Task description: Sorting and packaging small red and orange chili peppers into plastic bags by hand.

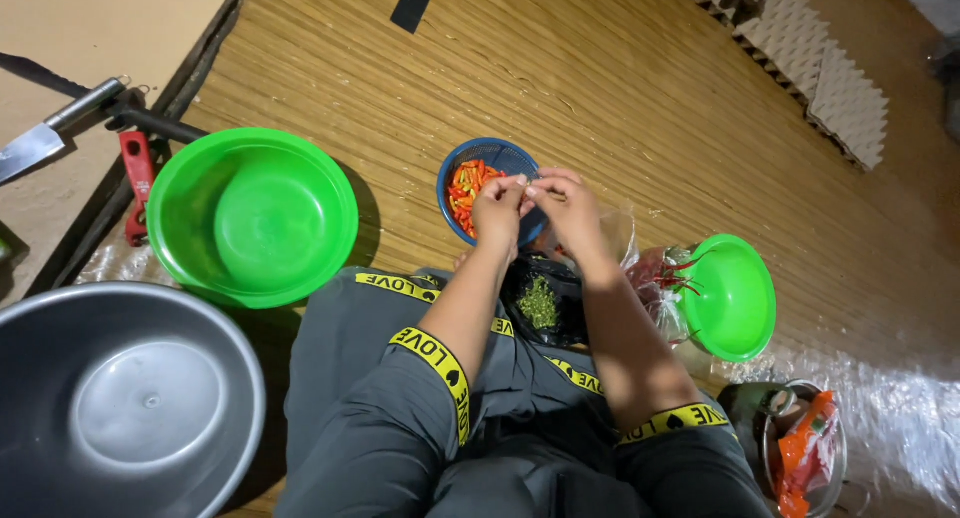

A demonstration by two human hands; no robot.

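While seated cross-legged on woven straw mat, left hand and right hand meet fingertip to fingertip above near rim of small blue perforated plastic basket. Both hands pinched closed on one small item between them, apparently a single small chili; item itself too hidden by fingers to confirm.

Small red and orange chilies: heaped inside blue basket, directly ahead of hands. Judged light, thin-skinned, slightly slick, easily bruised or split under hard pinch. Best taken near stem end with thumb and forefinger, body supported by opposite hand; firm squeeze unnecessary.

Green stem trimmings: piled on dark plastic bag resting on lap, below hands.

Surroundings:
- Large bright green plastic basin, left of basket, well apart.
- Small green plastic bowl, right of lap, beside clear bag of longer red chilies.
- Large grey metal basin, near left corner.
- Steel kitchen knife, far left, off mat.
- Metal pot holding orange packets, lower right.
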